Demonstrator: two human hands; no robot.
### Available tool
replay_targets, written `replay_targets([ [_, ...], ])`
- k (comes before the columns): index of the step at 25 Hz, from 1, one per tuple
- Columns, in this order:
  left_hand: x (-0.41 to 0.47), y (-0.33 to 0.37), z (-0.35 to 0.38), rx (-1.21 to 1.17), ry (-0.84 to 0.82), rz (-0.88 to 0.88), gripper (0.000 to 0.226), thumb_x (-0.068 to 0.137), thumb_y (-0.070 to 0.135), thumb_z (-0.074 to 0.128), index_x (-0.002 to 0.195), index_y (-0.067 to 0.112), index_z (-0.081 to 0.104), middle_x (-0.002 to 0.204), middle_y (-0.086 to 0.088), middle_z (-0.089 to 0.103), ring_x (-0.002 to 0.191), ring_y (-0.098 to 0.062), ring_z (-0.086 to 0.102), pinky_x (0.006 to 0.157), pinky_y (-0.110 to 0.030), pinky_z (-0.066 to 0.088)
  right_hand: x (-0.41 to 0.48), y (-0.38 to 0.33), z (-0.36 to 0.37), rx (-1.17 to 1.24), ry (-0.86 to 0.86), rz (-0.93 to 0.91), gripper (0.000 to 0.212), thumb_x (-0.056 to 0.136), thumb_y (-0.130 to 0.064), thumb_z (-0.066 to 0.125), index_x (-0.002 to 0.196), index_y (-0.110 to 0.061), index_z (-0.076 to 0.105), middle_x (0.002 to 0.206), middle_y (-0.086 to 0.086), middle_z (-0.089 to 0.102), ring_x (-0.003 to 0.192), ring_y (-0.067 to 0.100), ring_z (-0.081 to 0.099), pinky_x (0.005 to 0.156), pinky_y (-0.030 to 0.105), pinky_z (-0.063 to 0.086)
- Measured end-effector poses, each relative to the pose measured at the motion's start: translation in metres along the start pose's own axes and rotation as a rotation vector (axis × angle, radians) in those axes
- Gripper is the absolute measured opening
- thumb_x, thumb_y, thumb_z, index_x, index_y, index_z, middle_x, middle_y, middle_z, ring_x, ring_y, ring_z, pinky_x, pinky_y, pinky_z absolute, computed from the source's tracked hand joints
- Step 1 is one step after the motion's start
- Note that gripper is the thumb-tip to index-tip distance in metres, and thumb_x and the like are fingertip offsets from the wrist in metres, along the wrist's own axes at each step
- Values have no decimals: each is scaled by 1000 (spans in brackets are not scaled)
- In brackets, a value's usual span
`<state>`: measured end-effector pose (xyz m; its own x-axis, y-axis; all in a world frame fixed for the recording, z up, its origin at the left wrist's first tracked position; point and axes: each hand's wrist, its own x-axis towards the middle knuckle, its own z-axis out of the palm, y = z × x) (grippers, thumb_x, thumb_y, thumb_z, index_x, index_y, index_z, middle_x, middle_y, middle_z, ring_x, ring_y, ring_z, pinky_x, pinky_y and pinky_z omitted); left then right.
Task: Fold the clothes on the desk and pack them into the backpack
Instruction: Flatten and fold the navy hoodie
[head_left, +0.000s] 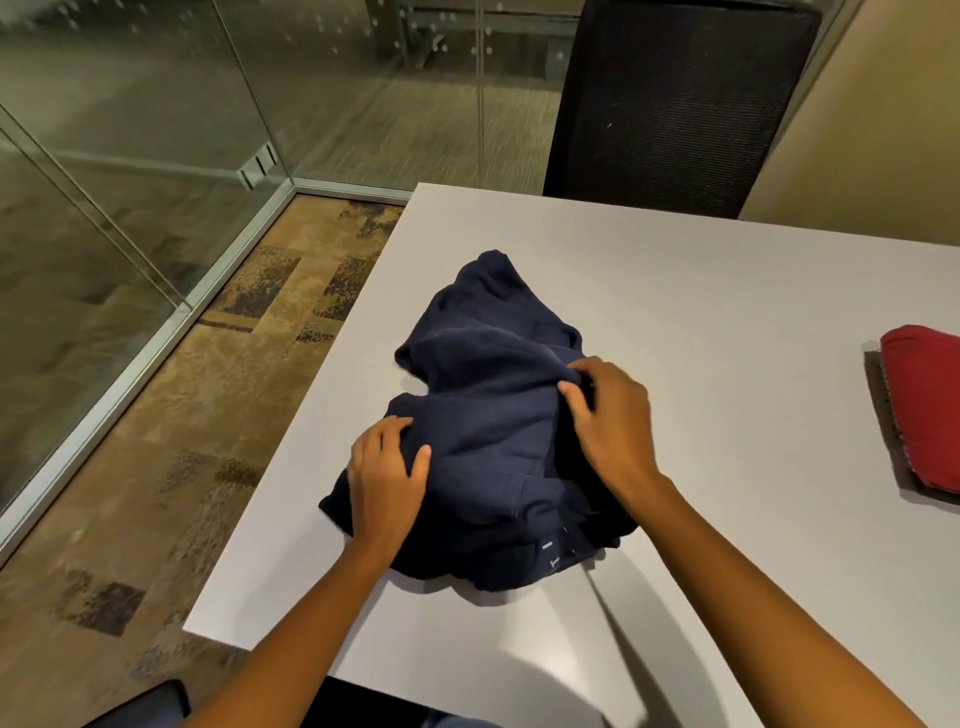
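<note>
Progress: early, I'd say. The navy garment (488, 415) lies crumpled, with no clean fold in it yet.
Done so far: a red piece (924, 405) at the desk's right edge looks neatly folded. It sits on a darker grey cloth (883, 410) with a striped border.
Left to do: flatten and fold the navy one, then pack everything. No backpack is in sight from here.
Navy garment: near the desk's left front corner, between both hands. It is a thick, soft, matte knit, bunched in rounded ridges, and a hem with pale stitch marks shows at the near side.
Left hand (387, 478): on the garment's left edge, fingers curled into the cloth and thumb pressing a fold.
Right hand (608, 415): at the right side, fingertips and thumb pinching up a ridge of fabric.
Desk (727, 312): smooth pale grey top, flat, with square corners.
Chair (675, 104): black mesh back, behind the far edge.
</note>
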<state>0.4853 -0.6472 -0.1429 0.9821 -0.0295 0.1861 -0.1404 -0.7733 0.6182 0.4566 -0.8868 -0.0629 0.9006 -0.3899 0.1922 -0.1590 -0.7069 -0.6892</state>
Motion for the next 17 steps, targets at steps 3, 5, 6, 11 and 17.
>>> replay_targets([
  [3, 9, -2, 5, 102, -226, -342, 69, 86, 48, 62, 140, 10, 41, 137, -15, 49, 124, -37, 46, 103, -50, 34, -14, 17, -13, 4, 104, 186, 21, 98, -27, 52, 111, -14, 62, 106, 1, 64, 93, 19, 58, 77, 28, 40],
  [5, 13, 7, 10, 151, -333, -376, 63, 89, 48, 59, 138, 12, 43, 129, -13, 57, 119, -37, 50, 100, -43, 29, -24, 34, -10, -115, 77, 254, 25, 99, -26, 49, 116, -11, 59, 113, 7, 62, 101, 27, 57, 81, 37, 45],
  [6, 15, 13, 11, 143, -333, -365, 54, 91, 44, 58, 134, 13, 47, 123, -13, 61, 115, -36, 52, 94, -39, 26, -29, 40, -8, -137, 60, 261, 26, 98, -23, 50, 119, -10, 57, 117, 11, 59, 105, 30, 55, 86, 40, 46],
  [11, 10, 48, 7, 79, -112, -137, 36, 94, 28, 56, 129, 19, 56, 111, -5, 66, 101, -26, 55, 75, -29, 13, -37, 30, -16, -59, 82, 52, 39, 93, -29, 59, 129, -17, 52, 131, 4, 51, 120, 23, 44, 102, 32, 34],
  [17, 5, 115, -22, -250, -100, 354, 25, 94, 31, 51, 118, 32, 60, 102, 26, 61, 96, 1, 51, 89, -17, 21, -43, -5, -12, 159, -213, -241, 72, 85, -48, 67, 145, -27, 34, 146, -12, 41, 135, 5, 36, 111, 23, 28],
])
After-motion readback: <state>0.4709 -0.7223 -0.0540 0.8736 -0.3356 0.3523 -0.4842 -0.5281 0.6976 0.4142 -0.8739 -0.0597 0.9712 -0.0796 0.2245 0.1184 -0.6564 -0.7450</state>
